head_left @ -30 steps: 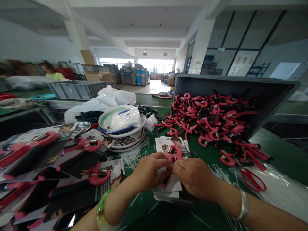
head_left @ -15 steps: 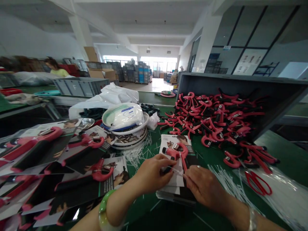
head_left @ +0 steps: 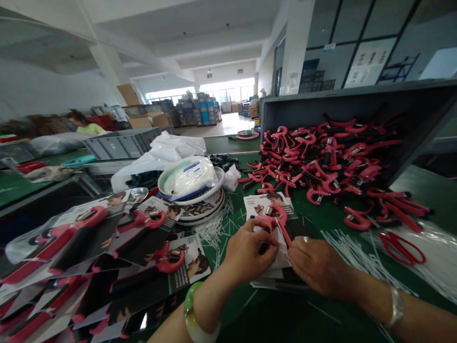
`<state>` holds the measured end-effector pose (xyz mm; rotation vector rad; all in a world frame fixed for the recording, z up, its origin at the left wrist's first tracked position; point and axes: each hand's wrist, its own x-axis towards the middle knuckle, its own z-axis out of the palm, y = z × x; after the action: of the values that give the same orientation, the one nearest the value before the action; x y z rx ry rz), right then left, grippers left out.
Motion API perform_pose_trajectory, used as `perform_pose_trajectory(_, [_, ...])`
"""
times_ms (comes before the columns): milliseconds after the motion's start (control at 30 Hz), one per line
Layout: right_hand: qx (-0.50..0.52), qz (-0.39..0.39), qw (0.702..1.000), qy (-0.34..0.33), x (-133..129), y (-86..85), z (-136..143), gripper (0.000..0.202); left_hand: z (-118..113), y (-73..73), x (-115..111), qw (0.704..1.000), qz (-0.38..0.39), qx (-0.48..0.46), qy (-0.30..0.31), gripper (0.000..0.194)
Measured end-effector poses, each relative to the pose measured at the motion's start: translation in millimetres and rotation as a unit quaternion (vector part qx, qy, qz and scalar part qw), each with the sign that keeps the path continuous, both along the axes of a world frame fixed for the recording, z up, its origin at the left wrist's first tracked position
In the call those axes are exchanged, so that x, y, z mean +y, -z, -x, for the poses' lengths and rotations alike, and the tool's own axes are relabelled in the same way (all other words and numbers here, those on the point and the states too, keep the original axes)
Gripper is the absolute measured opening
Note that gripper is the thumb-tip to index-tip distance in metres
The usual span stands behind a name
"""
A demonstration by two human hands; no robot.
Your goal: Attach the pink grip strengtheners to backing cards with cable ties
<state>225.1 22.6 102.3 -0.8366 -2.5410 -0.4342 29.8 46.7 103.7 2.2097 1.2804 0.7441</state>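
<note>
In front of me a pink hand grip exerciser (head_left: 280, 217) with a coiled spring lies on a printed card (head_left: 257, 205), on top of a stack of such cards. My left hand (head_left: 250, 250) is closed over the grip's lower left part, thumb and forefinger pinched on a thin white cable tie (head_left: 279, 230). My right hand (head_left: 317, 264) is closed at the card's right side, fingertips pinched by the tie and the pink handle. My fingers partly hide the tie's ends and the black handle.
A tipped grey crate (head_left: 357, 102) spills many pink grips at right. Red scissors (head_left: 403, 248) and loose cable ties (head_left: 353, 250) lie beside my right arm. Carded grips (head_left: 167, 259) are piled at left. Stacked bowls (head_left: 219, 183) stand behind; a person (head_left: 85, 125) is far left.
The view has shifted, so the table things sit farther right. Both hands have stayed at the carded grip, with the left fingers now curled more tightly.
</note>
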Motion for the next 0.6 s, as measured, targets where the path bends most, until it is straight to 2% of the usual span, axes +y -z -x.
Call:
perform_pose_trajectory(233, [-0.019, -0.019, 0.999, -0.022, -1.8, 12.5, -15.8, 0.024, -5.5, -1.3, -2.1, 0.999, 0.008, -0.008, -0.048, 0.017])
perform_pose_trajectory(400, [-0.017, -0.045, 0.998, -0.033, -6.5, 10.9, -19.3, 0.027, -2.0, -0.1, -3.2, 0.999, -0.002, -0.001, -0.033, 0.016])
perform_pose_trajectory(500, [-0.039, -0.055, 0.997, -0.038, -10.3, 3.2, -14.7, 0.028, -0.4, -0.3, -6.5, 0.997, -0.056, 0.051, -0.025, 0.016])
perform_pose_trajectory(600, [-0.026, -0.042, 0.998, -0.041, -10.3, 0.2, -19.3, 0.023, -0.9, 3.7, -12.7, 0.980, -0.156, 0.124, -0.006, 0.019])
